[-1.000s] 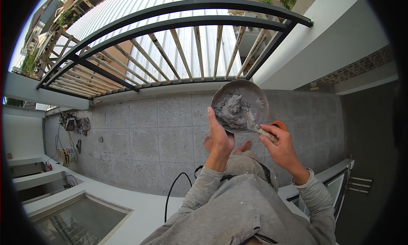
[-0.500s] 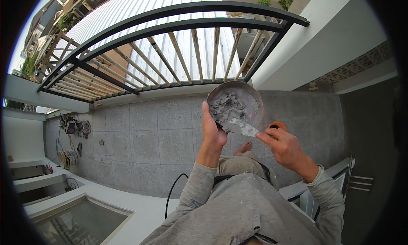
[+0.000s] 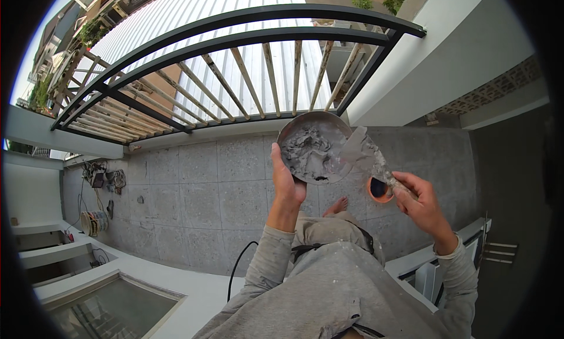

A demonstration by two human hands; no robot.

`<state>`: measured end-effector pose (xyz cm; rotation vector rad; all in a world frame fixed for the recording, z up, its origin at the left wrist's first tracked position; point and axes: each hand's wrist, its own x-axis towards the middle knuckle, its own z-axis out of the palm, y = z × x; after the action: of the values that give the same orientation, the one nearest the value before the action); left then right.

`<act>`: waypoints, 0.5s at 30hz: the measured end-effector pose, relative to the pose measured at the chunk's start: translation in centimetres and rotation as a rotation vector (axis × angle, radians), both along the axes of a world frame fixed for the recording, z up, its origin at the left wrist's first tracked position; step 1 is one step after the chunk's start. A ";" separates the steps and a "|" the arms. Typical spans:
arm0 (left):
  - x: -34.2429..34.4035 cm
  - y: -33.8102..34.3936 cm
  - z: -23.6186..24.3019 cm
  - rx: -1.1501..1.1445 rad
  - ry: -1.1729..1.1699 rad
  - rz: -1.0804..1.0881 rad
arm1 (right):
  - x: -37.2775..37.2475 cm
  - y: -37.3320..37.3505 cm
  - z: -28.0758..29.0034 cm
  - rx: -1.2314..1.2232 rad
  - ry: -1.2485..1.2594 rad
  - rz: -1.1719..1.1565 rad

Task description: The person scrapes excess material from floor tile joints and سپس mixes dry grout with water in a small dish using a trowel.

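Observation:
My left hand [image 3: 286,185] supports a round, shallow bowl [image 3: 336,166] from its near left side, thumb up along the rim. Wet grey mortar [image 3: 305,146] lies heaped in the bowl's left part, with a smeared hollow in it. In my right hand [image 3: 418,199] is the handle of a putty knife [image 3: 359,150], fingers closed round it. Its wide, mortar-smeared blade is at the bowl's right rim; whether it touches the rim I cannot tell. Below the handle an orange pot [image 3: 372,195] with a dark inside stands on the floor.
A black-framed railing [image 3: 247,33] with worn pale bars runs along the far side, a white corrugated roof [image 3: 235,10] beyond it. Cables and tools [image 3: 106,177] and a bucket [image 3: 94,221] are on the tiled floor [image 3: 188,198] at left. My bare foot [image 3: 336,206] shows below the bowl.
The putty knife has come out of the mortar and across to the bowl's right rim. My right hand has moved right, and the bowl has shifted slightly left, uncovering more of the orange pot.

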<state>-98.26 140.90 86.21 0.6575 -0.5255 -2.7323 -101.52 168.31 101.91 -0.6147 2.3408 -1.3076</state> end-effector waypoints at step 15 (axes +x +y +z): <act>2.7 1.4 -0.1 -0.011 0.031 0.011 | -6.5 -2.9 -1.7 0.068 -0.610 -0.072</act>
<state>-95.57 142.30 86.07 0.6128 -0.5273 -2.7228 -108.03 165.45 100.22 -0.0822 1.8996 -1.2222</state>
